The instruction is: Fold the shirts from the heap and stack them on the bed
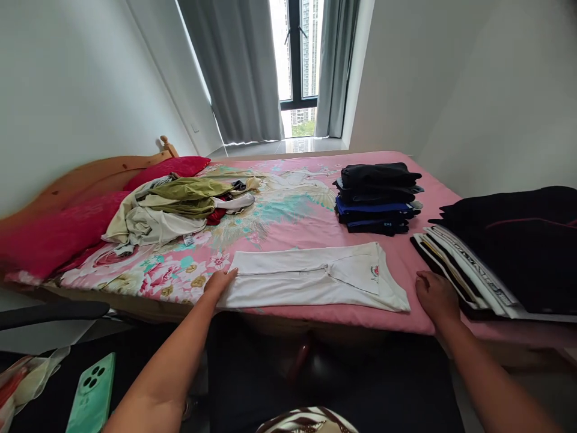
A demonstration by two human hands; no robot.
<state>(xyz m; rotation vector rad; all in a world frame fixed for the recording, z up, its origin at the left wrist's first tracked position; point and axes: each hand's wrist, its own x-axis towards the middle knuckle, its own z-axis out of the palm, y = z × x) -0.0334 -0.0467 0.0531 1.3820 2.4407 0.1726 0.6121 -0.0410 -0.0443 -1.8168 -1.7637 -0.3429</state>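
Lying at left: a heap of clothes is resting on the flowered bed, just beside the red pillows.
Left arm: is reaching forward from the lower left, slanting inward to the bed's near edge; the left hand is resting back-up at the left end of the white garment.
Left grip: the thumb is lying by the garment's end while the other fingers are mostly hiding from view; whether they are closing on cloth, I cannot tell.
White garment: is lying folded, long and flat, along the bed's near edge between both hands, its small print facing up near the right end.
Dark stack: is standing beyond the garment's right part.
Right arm: is reaching up from the lower right; the right hand is resting back-up between garment and large pile.
Right grip: the fingers are curling loosely toward the bed; how far open underneath, or on what, I cannot tell.
Large pile: is lying just beside the right hand, black clothing covering paler folded pieces.
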